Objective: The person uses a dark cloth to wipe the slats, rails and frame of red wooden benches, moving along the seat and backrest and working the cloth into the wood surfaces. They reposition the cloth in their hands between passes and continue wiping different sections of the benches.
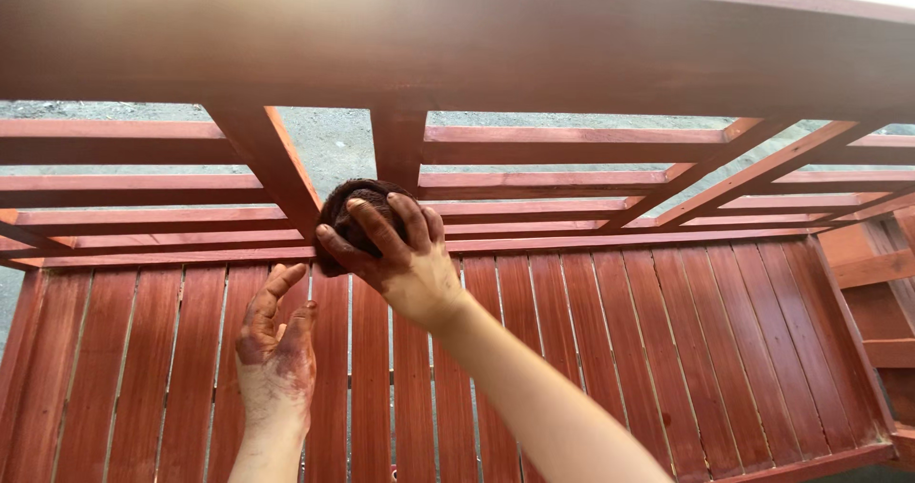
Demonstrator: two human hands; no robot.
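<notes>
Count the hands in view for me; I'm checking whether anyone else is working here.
2. The right hand grips a dark stained rag against the bench back; the left hand, stain-smeared and empty, hovers over the seat slats.

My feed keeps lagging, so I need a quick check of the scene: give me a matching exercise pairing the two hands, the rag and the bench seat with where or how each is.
Things:
1. right hand
2. left hand
3. rag
4. seat slats

States:
A. dark, bunched into a wad against the backrest
B. open, fingers curled, holding nothing
C. reddish-brown, glossy, running lengthwise
D. stained, gripping the wad

Pairs: 1-D, 2-B, 3-A, 4-C
</notes>
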